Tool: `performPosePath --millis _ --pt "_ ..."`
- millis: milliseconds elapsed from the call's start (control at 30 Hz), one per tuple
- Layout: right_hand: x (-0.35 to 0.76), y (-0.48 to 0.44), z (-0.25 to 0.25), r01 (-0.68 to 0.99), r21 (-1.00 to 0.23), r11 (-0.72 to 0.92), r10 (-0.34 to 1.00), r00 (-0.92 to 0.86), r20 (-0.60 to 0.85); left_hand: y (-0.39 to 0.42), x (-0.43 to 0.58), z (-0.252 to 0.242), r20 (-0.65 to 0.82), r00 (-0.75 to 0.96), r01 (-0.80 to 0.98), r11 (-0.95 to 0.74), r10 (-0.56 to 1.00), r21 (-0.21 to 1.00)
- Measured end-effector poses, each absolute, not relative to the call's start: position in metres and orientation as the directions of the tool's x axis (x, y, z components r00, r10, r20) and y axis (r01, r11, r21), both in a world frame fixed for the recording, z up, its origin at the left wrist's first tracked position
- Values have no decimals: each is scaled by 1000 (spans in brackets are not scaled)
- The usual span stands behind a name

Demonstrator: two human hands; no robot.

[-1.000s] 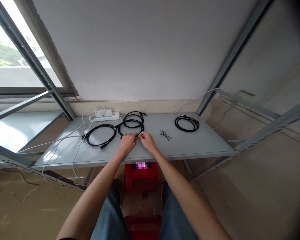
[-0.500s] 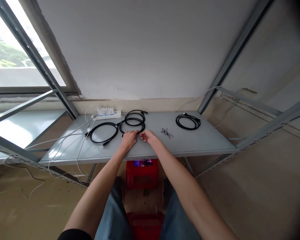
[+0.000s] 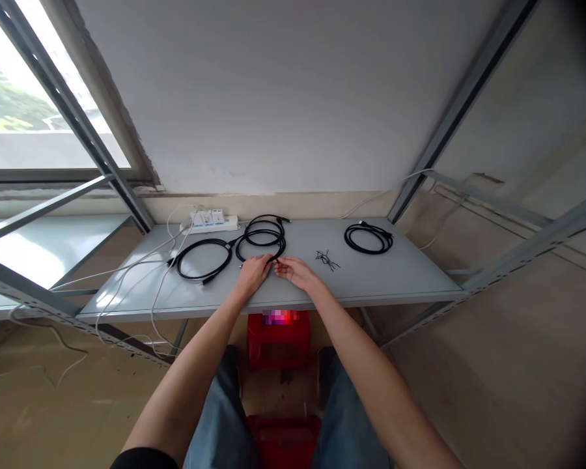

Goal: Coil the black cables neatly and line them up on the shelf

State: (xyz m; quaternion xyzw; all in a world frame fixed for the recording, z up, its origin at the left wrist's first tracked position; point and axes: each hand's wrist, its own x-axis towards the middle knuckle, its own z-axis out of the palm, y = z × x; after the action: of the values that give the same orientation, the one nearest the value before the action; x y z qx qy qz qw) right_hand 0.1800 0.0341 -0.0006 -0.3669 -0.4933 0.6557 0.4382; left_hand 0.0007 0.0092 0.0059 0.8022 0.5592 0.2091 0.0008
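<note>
Your left hand [image 3: 254, 273] on near edge of middle cable coil [image 3: 284, 246], cannot tell if clasped; your right hand [image 3: 293, 271] bunched beside it, pinch unclear. Coil just beyond grip; black ties [image 3: 327, 261] to right.

Right hand [image 3: 295, 271] now more sideways

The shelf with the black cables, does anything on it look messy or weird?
A little: on the left, white cords droop loosely over the front edge of the shelf. That looks untidy beside the black cables, which lie in coils. I can't see anything spilled or broken.
</note>
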Motion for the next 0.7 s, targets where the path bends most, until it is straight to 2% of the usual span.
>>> performPosePath --millis 100,200,300,367,433,500,600,700 --pt "189 33 2 -263 -919 -295 869 -474 -143 8 1 8 335 296 905 -375 895 202" --pt "193 33 1 -306 -889 -341 812 -573 -113 7 1 10 321 299 911 -369 899 183" --pt "190 34 -4 -335 -910 -245 840 -543 -27 7 2 11 305 289 919 -352 908 177" --pt "186 35 -8 -294 -948 -117 919 -393 9 6 2 11 309 283 921 -347 908 177" --pt "181 35 -12 -146 -987 72 977 -191 100 6 3 12 314 286 920 -351 906 175" --pt "177 33 -14 94 -953 289 957 -66 284 5 3 12 309 286 921 -349 907 173" --pt "173 28 -14 399 -782 480 866 -72 495 4 3 13 292 285 921 -345 913 181" --pt "172 20 -11 548 -656 520 825 -124 551 4 3 13 276 295 916 -353 915 191"
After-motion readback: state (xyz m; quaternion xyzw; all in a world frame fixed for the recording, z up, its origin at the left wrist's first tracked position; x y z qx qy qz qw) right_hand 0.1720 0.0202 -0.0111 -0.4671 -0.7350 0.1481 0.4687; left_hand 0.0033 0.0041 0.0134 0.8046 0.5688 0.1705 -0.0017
